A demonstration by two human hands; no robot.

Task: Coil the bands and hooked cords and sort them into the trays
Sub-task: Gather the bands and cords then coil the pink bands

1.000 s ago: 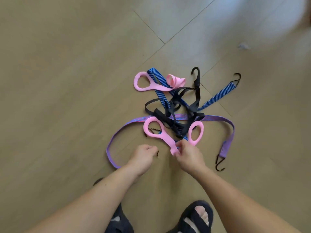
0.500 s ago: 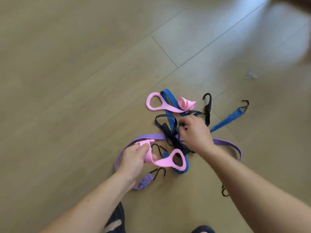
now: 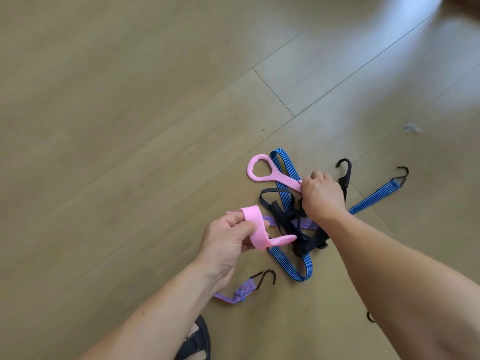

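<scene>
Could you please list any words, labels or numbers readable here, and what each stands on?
None: no print shows on the folded pink rubber band, the looped pink rubber band, the blue striped hooked cord, the purple hooked cord, the black hooked cord or the wooden floor.

Tangled cords (image 3: 281,216) lie on the floor (image 3: 130,126), a handled band (image 3: 284,180) across their far-left side.

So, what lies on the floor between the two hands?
In the head view, the tangled black cord lies between the left hand and the right hand, crossing a blue cord and a purple cord.
</scene>
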